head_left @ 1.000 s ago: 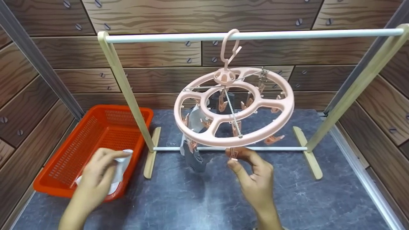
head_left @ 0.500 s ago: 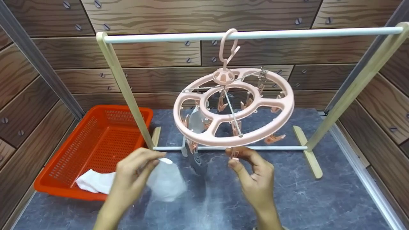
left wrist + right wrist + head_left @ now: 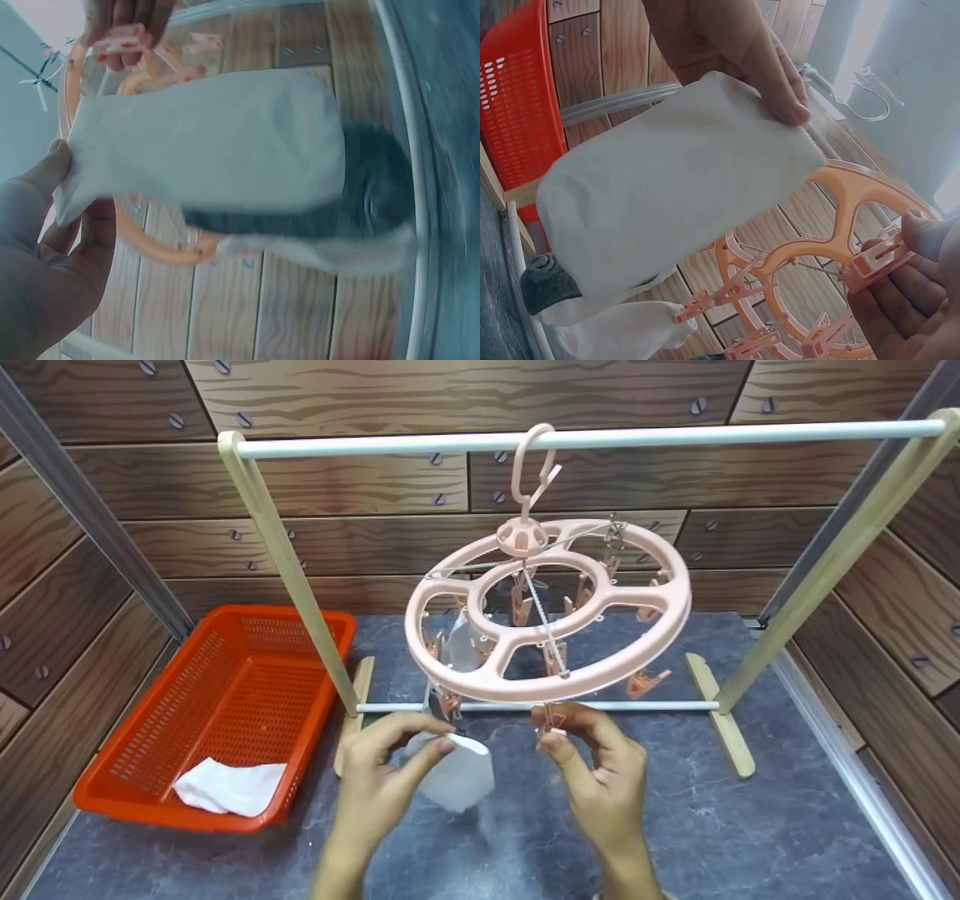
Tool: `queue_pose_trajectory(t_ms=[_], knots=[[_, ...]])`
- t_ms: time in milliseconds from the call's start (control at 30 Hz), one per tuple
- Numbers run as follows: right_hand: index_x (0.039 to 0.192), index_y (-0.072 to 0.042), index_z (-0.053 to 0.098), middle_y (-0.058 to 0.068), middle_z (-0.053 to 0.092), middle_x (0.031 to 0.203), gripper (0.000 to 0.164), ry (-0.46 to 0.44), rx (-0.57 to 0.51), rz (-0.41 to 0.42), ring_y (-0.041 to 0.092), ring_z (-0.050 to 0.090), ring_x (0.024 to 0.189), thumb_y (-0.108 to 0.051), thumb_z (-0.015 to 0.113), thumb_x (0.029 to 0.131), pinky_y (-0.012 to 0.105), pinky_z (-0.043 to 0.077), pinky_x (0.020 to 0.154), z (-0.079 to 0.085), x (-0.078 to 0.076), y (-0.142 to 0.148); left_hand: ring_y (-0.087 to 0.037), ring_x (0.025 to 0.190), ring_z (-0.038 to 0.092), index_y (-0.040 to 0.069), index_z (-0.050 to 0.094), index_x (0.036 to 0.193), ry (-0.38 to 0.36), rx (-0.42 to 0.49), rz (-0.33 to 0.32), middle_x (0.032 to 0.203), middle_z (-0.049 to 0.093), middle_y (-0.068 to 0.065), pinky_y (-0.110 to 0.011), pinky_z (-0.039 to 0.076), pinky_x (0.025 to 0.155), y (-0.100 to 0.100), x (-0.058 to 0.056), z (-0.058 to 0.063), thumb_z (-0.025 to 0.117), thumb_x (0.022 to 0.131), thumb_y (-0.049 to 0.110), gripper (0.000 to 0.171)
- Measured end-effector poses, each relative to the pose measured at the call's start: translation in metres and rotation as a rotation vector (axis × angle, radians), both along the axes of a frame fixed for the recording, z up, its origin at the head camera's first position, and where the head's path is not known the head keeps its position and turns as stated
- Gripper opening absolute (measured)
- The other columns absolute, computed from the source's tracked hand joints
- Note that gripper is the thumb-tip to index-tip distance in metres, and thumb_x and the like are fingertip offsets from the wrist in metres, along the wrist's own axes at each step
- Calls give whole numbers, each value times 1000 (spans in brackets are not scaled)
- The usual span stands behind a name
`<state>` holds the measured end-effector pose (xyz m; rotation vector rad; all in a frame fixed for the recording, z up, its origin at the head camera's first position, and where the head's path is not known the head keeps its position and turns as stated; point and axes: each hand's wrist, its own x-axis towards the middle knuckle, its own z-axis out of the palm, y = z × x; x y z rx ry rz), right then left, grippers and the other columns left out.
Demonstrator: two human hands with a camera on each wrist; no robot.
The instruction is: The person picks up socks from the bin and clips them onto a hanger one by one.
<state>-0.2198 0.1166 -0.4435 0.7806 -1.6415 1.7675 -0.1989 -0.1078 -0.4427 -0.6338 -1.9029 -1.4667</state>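
My left hand (image 3: 382,765) pinches the opening edge of a white sock (image 3: 461,780) between thumb and fingers. The sock dangles toe down below the hanger's front left; the left wrist view shows it flat and broad. My right hand (image 3: 604,769) squeezes a pink clothespin (image 3: 877,259) that hangs from the front of the round pink clip hanger (image 3: 517,688). A short gap separates the sock's edge from that clothespin. Behind the sock, a dark grey sock (image 3: 379,180) and another white sock (image 3: 622,330) hang from the hanger's left side.
The hanger hooks over the white rail (image 3: 375,444) of a wooden-legged stand. Several pink clothespins dangle around its rings. A red basket (image 3: 277,682) sits at the left, with a white cloth (image 3: 232,787) in its near end. Wood-patterned walls (image 3: 360,397) enclose the grey tabletop.
My left hand has lifted the white sock out of the basket and carried it right, close to the right hand. The right hand has stayed at its clothespin.
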Motion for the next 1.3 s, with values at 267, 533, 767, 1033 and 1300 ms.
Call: queue_pose_trajectory(t_ms=[267, 533, 767, 1033, 1300], knots=[[104, 12, 65, 25, 72, 93, 27, -8, -40, 16, 17, 69, 73, 25, 61, 80, 24, 58, 68, -1, 2, -2, -11, 85, 70, 14, 73, 100, 41, -47, 50, 95, 74, 5, -26, 58, 79, 28, -7, -6, 80, 84, 10, 18], [101, 14, 64, 24, 72, 91, 23, 6, -46, 18, 16, 71, 77, 24, 61, 81, 24, 57, 72, 1, 3, -4, -8, 85, 69, 16, 73, 94, 67, -79, 90, 92, 73, 7, -23, 56, 80, 45, -9, -12, 79, 85, 13, 12], [101, 15, 63, 23, 73, 93, 21, 11, -63, 31, 20, 71, 74, 24, 60, 82, 25, 57, 68, 3, 4, -4, -8, 83, 67, 15, 73, 92, 80, -58, 88, 90, 72, 6, -21, 56, 76, 58, -8, -12, 79, 86, 14, 9], [101, 18, 61, 23, 73, 95, 18, -20, -111, 81, 20, 70, 75, 24, 54, 86, 25, 58, 63, 3, 6, -3, -8, 81, 66, 14, 73, 92, 126, -38, 70, 88, 72, 5, -19, 54, 75, 67, -8, -12, 79, 84, 12, 11], [102, 21, 59, 23, 73, 94, 16, -39, -155, 101, 24, 74, 83, 23, 53, 87, 26, 59, 67, 3, 6, -2, -8, 76, 64, 14, 73, 91, 167, 19, 73, 86, 72, 5, -18, 52, 71, 78, -9, -15, 81, 82, 10, 13]])
